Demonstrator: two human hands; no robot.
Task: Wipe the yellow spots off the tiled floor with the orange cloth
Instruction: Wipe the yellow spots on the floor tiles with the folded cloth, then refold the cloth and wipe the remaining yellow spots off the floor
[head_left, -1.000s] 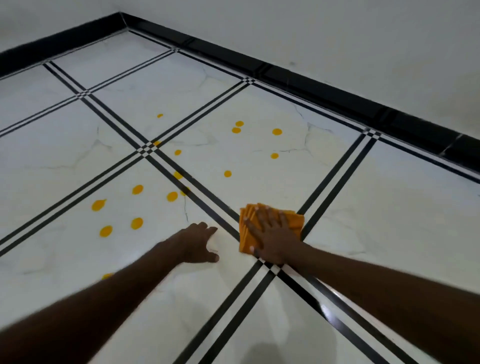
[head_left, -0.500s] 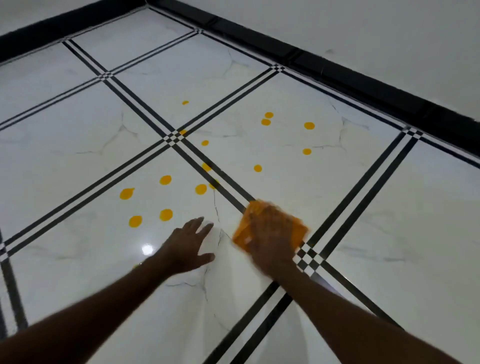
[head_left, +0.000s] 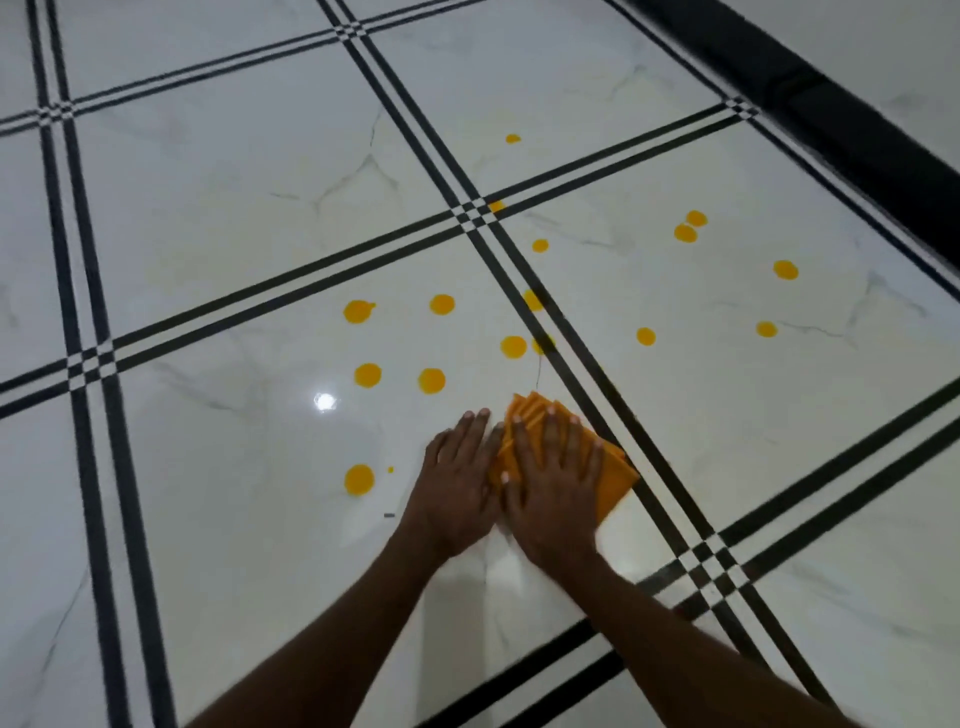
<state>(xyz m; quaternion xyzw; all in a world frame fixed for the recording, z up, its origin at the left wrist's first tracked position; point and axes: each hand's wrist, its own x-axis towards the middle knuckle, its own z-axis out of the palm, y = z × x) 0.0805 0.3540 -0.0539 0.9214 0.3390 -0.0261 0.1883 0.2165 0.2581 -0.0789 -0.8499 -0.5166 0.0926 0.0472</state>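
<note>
Right hand (head_left: 558, 467) lies flat, fingers spread wide, palm pressing the folded orange cloth (head_left: 613, 470) onto the tiled floor (head_left: 234, 467). No pinch: the cloth is held by downward pressure only. Left hand (head_left: 457, 478) is also flat, fingers extended and close together, on bare tile just beside the cloth's left edge, thumb side touching or nearly touching the right hand; cannot tell which.

Cloth sits just left of the double black grout line (head_left: 649, 493), its long axis running away from the body and slightly left.

Key relation: nearest yellow spots lie ahead of the fingertips, one (head_left: 431, 380) ahead-left, one (head_left: 513, 346) nearly straight ahead. A lone spot (head_left: 359, 479) sits left of the left hand, apart from it. Further spots lie across the grout line, well apart to the right.

Judgement: no spots visibly cleared; a forward push of the right hand looks the shortest path to the first pair.
</note>
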